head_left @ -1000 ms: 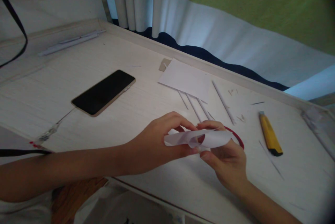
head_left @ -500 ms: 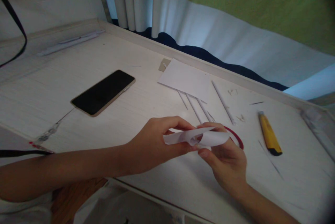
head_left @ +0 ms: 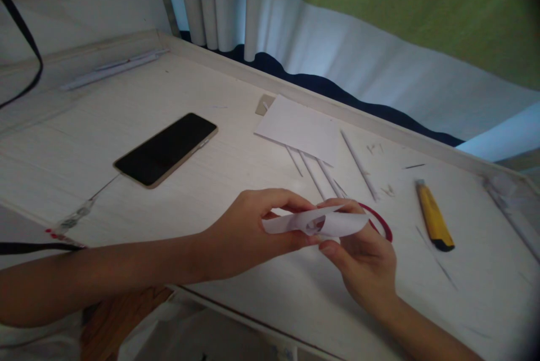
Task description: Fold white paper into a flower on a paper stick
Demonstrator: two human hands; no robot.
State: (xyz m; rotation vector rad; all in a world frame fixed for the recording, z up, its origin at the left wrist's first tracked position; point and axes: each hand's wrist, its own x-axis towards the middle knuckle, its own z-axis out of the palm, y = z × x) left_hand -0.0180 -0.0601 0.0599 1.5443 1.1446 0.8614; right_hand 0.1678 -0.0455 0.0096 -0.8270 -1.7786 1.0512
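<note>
A small curled piece of white paper [head_left: 333,223] is held just above the white desk [head_left: 126,119], both hands pinching it. My left hand [head_left: 253,231] grips its left end between thumb and fingers. Its right side rests in my right hand [head_left: 367,260], with thumb and fingertips closed on it. A red ring-shaped thing [head_left: 382,223] lies on the desk partly behind my right hand.
A black phone [head_left: 166,149] with a cable lies to the left. A white sheet [head_left: 301,127] and several thin rolled paper sticks [head_left: 358,164] lie beyond the hands. A yellow utility knife [head_left: 434,223] lies to the right. Curtains hang behind the desk's back edge.
The paper has been rolled a little tighter between the fingers and both hands have dropped slightly. Nothing else on the desk has moved.
</note>
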